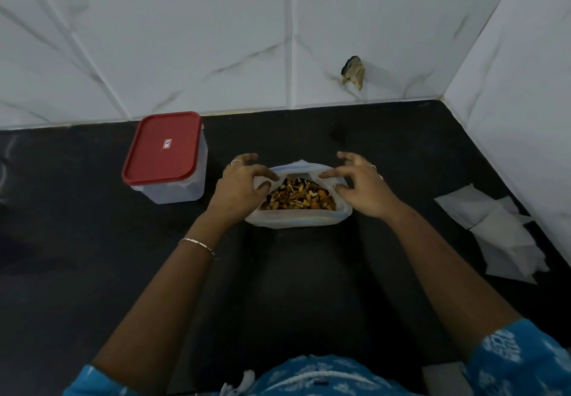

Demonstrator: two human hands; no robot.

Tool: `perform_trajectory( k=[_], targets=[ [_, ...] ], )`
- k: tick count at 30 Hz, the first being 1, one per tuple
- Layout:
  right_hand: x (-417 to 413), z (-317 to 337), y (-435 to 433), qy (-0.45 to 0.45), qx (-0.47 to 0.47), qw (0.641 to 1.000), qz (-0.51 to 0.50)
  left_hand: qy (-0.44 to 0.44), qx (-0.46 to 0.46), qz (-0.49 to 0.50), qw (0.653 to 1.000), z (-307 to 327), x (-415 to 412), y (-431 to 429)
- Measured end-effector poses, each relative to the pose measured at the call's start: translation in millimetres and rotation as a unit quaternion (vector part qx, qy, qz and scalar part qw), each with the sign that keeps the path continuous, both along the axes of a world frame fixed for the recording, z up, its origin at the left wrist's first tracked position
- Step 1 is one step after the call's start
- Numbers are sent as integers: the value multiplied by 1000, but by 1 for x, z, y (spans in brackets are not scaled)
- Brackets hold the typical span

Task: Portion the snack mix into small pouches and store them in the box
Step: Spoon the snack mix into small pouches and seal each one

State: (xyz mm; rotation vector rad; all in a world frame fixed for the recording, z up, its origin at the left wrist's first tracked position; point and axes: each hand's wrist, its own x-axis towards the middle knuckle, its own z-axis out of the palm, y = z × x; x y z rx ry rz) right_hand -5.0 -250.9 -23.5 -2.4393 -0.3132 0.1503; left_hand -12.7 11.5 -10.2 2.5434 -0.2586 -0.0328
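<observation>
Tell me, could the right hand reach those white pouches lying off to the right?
Probably yes: the right hand pinches the snack bag, but only bare counter lies between it and the white pouches once it lets go.

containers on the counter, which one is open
The snack mix bag in the middle, its mouth spread wide; the red-lidded box is shut, the white pouches lie flat.

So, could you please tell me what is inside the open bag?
A snack mix, nuts mostly, shows in the bag; lower layers are covered, and the left hand hides one corner.
</observation>
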Motion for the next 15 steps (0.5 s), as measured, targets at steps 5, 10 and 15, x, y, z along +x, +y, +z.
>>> perform_trajectory(
  k=[5, 10, 15],
  targets=[
    [-24, 5, -19, -60, 65, 993, -73, -78, -74, -4, 994, 6, -6, -23],
    [-56, -2, -52, -93, 94, 975, -176, -114, -126, -39, 985, 12, -9, -75],
    [-92, -14, -98, -102, 31, 943, -315, -81, -159, -146, 973, 7, -18, -147]
  ],
)
